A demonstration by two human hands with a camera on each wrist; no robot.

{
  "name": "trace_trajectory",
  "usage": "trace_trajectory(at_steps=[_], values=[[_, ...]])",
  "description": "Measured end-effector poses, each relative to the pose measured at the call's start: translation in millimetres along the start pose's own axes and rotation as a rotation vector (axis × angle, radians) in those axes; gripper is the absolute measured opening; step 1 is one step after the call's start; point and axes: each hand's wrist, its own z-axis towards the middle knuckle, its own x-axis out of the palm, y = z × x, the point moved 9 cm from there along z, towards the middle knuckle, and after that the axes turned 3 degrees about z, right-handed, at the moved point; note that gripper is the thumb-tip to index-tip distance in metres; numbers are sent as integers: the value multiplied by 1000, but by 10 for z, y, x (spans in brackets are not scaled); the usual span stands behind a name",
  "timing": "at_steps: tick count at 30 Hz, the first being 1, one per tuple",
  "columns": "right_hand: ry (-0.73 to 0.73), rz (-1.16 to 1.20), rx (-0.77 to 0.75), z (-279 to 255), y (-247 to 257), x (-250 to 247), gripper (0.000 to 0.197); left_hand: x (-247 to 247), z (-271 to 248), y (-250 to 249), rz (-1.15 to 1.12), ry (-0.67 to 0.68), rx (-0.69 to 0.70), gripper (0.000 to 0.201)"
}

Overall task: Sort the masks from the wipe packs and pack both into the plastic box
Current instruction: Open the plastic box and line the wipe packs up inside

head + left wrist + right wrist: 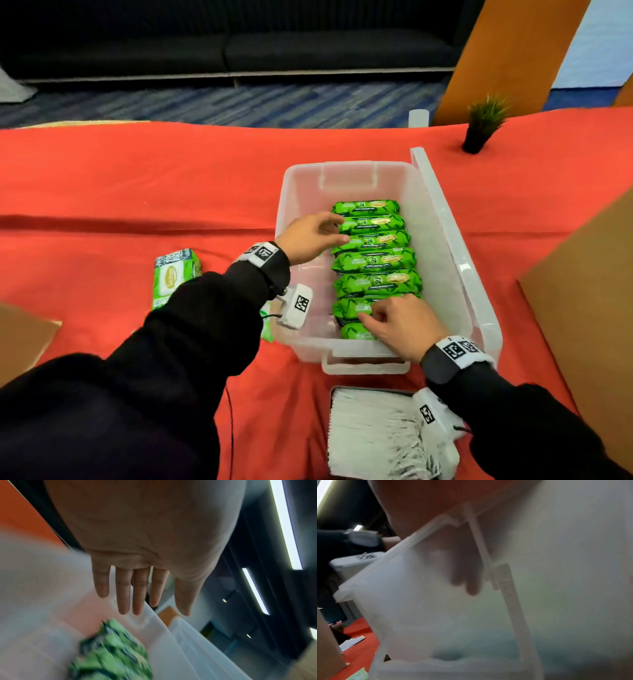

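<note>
A clear plastic box [346, 178] stands on the red cloth and holds a row of several green wipe packs [375, 262] along its right side. My left hand [337, 229] reaches in from the left with straight, spread fingers [123, 595] at the left ends of the far packs [109, 653] and holds nothing. My right hand [368, 313] lies over the nearest packs, its fingers curled on one near pack [352, 308]. Through the box wall [419, 601] these fingers [471, 585] show only as a blur. A stack of white masks [373, 431] lies in front of the box.
One more wipe pack [174, 274] lies on the cloth left of the box. The box lid [445, 222] leans along its right side. Cardboard boxes stand at the right [589, 291] and the near left [20, 335]. A small potted plant [483, 123] is at the back right.
</note>
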Motion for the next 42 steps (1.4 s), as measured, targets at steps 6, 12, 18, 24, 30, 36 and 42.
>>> trace_trajectory(at_steps=[6, 12, 18, 24, 30, 36, 42], values=[[-46, 183, -3, 16, 96, -80, 41, -1572, -1062, 1624, -110, -414, -333, 38], [-10, 725, -29, 242, 1197, -106, 19, -1860, -1780, 3168, -14, -449, -684, 62], [131, 984, 11, 642, 2362, 564, 6, -1799, -1869, 3772, 43, -509, -832, 105], [166, 1008, 206, 891, 2694, 1218, 12, -1537, -1594, 3890, 88, -462, -872, 141], [141, 1029, 322, 819, 2597, 1381, 1, -1317, -1440, 3929, 204, -385, -900, 132], [27, 1241, 391, 705, 2390, 1178, 5, -1489, -1485, 3763, -129, -475, -820, 114], [-110, 1454, 453, 726, 2224, 838, 30, -1452, -1702, 2344, -611, -448, -307, 90]])
